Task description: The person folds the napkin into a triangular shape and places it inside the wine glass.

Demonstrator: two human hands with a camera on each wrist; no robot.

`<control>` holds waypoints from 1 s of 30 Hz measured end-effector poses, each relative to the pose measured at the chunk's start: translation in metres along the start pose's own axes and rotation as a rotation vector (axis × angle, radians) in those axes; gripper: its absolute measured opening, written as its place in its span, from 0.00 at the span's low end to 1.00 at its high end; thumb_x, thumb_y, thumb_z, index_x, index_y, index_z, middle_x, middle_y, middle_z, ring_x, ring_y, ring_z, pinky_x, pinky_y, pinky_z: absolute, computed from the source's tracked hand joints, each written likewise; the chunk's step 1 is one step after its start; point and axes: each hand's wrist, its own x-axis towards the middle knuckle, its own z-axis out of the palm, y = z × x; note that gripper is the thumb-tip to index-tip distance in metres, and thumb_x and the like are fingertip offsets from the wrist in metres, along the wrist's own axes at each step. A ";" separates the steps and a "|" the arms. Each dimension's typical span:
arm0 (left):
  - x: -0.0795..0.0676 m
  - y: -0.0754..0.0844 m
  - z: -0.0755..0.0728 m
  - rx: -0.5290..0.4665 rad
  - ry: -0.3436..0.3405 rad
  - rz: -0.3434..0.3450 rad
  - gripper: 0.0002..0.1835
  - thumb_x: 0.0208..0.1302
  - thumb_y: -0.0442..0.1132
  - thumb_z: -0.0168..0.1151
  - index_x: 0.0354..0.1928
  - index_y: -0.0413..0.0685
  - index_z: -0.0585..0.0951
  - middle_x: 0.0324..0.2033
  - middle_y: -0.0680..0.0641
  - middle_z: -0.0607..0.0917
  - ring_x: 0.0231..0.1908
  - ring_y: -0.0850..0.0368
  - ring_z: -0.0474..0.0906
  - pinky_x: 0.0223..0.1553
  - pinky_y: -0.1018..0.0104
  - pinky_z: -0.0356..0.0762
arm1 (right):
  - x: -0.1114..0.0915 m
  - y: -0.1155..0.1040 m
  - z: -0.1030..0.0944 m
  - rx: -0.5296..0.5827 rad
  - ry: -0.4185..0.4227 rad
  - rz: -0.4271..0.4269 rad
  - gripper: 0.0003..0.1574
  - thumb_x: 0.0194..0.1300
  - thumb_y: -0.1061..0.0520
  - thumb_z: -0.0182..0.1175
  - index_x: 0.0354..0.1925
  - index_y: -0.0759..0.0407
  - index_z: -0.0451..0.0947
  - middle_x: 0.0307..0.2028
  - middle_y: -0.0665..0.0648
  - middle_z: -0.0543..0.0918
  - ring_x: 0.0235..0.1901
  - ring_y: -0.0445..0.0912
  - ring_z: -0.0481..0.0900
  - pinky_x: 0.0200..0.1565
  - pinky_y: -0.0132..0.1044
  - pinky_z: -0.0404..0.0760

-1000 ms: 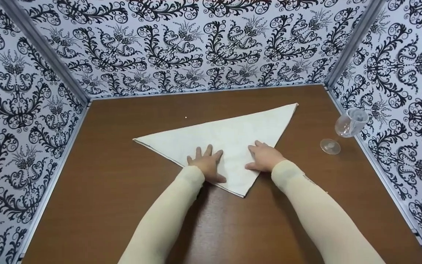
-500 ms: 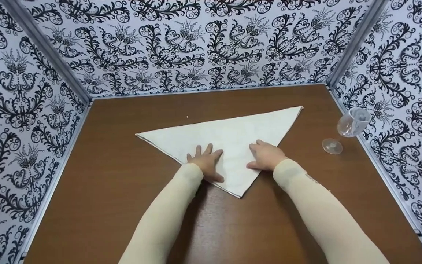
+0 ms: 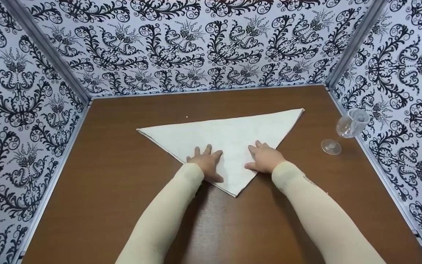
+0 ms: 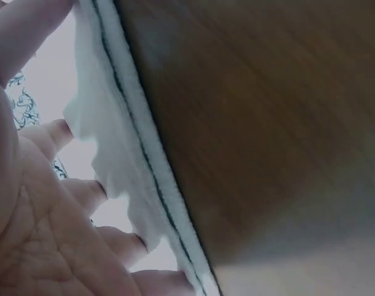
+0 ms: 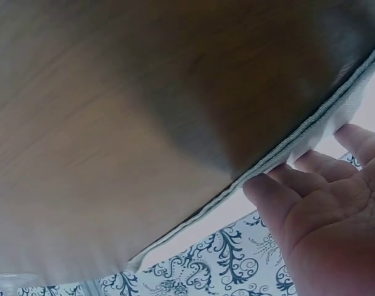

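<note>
A white cloth napkin [image 3: 233,135], folded into a triangle, lies on the brown table with one corner pointing toward me. My left hand [image 3: 206,164] rests on its left part, fingers spread and fingertips down on the fabric. On the right part, my right hand [image 3: 266,157] touches the napkin with its fingers apart and thumb near the middle. In the left wrist view the layered edge of the napkin [image 4: 144,148] runs past the fingertips, the palm raised off it. The right wrist view has the fingertips at the folded napkin's edge [image 5: 286,145].
A clear stemmed glass [image 3: 352,123] stands at the right side of the wooden table [image 3: 123,205], close to the patterned wall. Patterned panels [image 3: 181,44] enclose the back and both sides. A tiny white speck [image 3: 187,117] lies behind the napkin.
The napkin has turned slightly clockwise under my hands: its left corner moved away from me, its right corner came nearer, and the front corner shifted left. Both hands stay nearly in place.
</note>
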 end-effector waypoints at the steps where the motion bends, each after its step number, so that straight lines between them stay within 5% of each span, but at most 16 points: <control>1: 0.001 -0.001 0.000 0.000 0.000 0.003 0.59 0.53 0.68 0.78 0.84 0.75 0.55 0.86 0.45 0.45 0.82 0.26 0.38 0.73 0.22 0.54 | -0.001 -0.001 0.000 -0.001 0.003 -0.001 0.55 0.74 0.32 0.61 0.81 0.64 0.59 0.80 0.73 0.58 0.79 0.70 0.57 0.77 0.61 0.62; 10: 0.010 -0.006 0.004 -0.008 -0.009 0.003 0.60 0.51 0.68 0.79 0.83 0.77 0.55 0.86 0.46 0.44 0.82 0.27 0.37 0.73 0.21 0.52 | -0.002 -0.001 0.002 -0.018 0.026 -0.009 0.54 0.74 0.32 0.60 0.80 0.64 0.60 0.80 0.73 0.59 0.79 0.69 0.58 0.77 0.61 0.63; 30: -0.004 -0.002 -0.007 -0.035 -0.015 -0.006 0.60 0.52 0.65 0.80 0.83 0.75 0.56 0.86 0.46 0.43 0.83 0.27 0.36 0.74 0.21 0.48 | -0.002 -0.008 0.003 -0.034 0.006 0.002 0.49 0.76 0.33 0.59 0.80 0.59 0.62 0.80 0.70 0.59 0.77 0.72 0.60 0.75 0.63 0.65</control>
